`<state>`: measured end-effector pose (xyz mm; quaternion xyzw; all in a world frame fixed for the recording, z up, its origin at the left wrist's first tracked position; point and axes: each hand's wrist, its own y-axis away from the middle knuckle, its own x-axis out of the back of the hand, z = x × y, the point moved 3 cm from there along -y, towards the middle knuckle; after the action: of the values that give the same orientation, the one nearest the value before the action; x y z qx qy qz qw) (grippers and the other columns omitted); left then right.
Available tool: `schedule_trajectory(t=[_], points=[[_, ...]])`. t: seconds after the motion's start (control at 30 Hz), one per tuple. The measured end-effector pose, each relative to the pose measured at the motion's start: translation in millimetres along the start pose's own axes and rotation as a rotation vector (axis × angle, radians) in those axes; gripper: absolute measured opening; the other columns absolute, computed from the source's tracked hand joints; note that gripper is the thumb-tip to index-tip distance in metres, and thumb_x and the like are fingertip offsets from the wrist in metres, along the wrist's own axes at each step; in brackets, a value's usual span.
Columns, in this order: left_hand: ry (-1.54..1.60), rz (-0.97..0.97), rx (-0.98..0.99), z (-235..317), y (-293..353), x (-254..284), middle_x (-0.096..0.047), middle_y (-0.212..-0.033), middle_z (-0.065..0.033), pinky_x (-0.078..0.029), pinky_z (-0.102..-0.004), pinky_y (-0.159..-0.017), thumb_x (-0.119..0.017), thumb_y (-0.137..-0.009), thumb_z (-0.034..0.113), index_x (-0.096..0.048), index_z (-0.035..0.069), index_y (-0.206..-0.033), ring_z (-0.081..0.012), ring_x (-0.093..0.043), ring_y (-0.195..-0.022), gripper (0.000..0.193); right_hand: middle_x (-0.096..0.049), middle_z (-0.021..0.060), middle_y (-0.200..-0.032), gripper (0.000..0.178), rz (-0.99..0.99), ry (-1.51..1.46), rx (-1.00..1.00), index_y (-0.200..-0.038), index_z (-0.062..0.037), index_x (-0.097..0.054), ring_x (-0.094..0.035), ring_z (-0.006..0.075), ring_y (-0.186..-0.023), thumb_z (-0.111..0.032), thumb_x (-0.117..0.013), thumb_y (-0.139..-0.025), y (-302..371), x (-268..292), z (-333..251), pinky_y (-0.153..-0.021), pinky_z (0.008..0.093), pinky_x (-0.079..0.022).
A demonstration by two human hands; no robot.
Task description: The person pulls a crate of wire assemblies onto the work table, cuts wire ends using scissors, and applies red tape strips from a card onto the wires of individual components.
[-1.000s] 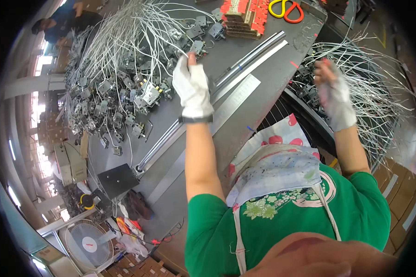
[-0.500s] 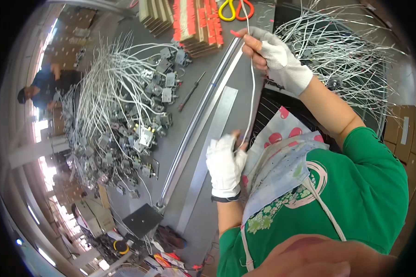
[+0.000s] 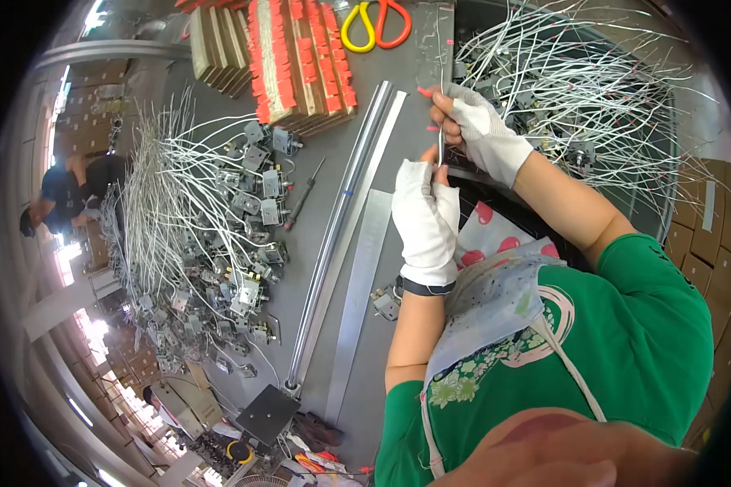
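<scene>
My left hand (image 3: 427, 219), in a white fingerless glove, has its fingers closed round a thin white cable (image 3: 441, 148). Just above it my right hand (image 3: 477, 122), gloved the same way, pinches that cable between thumb and fingers. A small red piece (image 3: 425, 92) sticks out at the right fingertips; whether it is part of the cable I cannot tell. Thin wire ends run up past the right hand. Beside my left wrist a small metal switch-like part (image 3: 386, 304) rests on the grey table; its link to the cable is hidden.
A chrome tube (image 3: 341, 211) and a flat metal strip (image 3: 361, 300) lie left of my hands. Piled cabled metal parts (image 3: 244, 292) sit farther left; more white cables (image 3: 577, 89) fill a dark bin at right. A screwdriver (image 3: 304, 195), scissors (image 3: 375, 28) and red-edged wooden blocks (image 3: 300, 61) are there.
My left hand has moved up along the cable, close under my right hand. The right hand is slightly lower in the picture. The small metal part now shows beside my left wrist.
</scene>
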<state>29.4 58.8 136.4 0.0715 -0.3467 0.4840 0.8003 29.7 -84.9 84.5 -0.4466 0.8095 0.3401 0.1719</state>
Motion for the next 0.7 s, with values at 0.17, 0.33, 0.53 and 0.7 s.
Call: schedule_trajectory(t=[0.17, 0.33, 0.53, 0.7], points=[[-0.001, 0.043, -0.057, 5, -7, -4, -0.063, -0.087, -0.0134, -0.049, -0.0336, -0.074, -0.063, -0.083, -0.002, -0.068, 0.001, -0.107, -0.027, -0.062, -0.08, 0.025, -0.056, -0.0001, -0.08, 0.037, 0.018, 0.106, -0.006, -0.12, -0.0033, -0.056, -0.048, 0.0036, -0.061, -0.029, -0.063, -0.094, 7, 15, -18, -0.059, 0.0185, -0.044], [-0.079, 0.026, -0.15, -4, -5, -16, -0.063, -0.086, -0.0137, -0.049, -0.0326, -0.074, -0.063, -0.082, -0.005, -0.069, 0.0, -0.106, -0.0276, -0.062, -0.08, 0.025, -0.059, 0.0009, -0.093, 0.026, 0.047, 0.123, -0.064, -0.111, -0.0064, -0.058, -0.056, 0.0063, -0.08, -0.026, -0.063, -0.095, 25, 37, 1, -0.07, 0.0193, -0.049], [-0.064, 0.019, -0.056, -4, -3, -18, -0.064, -0.085, -0.0132, -0.05, -0.0319, -0.073, -0.064, -0.083, -0.003, -0.069, -0.001, -0.105, -0.0268, -0.063, -0.079, 0.023, -0.059, 0.0027, -0.093, 0.024, -0.031, 0.003, -0.194, -0.101, -0.0044, -0.058, -0.061, 0.0105, -0.086, -0.028, -0.063, -0.095, 31, 33, 11, -0.076, 0.0233, -0.053], [-0.029, 0.031, -0.086, -2, -2, -19, -0.063, -0.086, -0.0139, -0.05, -0.0325, -0.074, -0.062, -0.083, -0.004, -0.069, -0.001, -0.106, -0.0274, -0.063, -0.079, 0.024, -0.059, 0.0032, -0.087, 0.023, -0.009, 0.028, -0.203, -0.093, -0.005, -0.058, -0.061, 0.0098, -0.08, -0.027, -0.063, -0.094, 30, 31, 12, -0.074, 0.0253, -0.055]])
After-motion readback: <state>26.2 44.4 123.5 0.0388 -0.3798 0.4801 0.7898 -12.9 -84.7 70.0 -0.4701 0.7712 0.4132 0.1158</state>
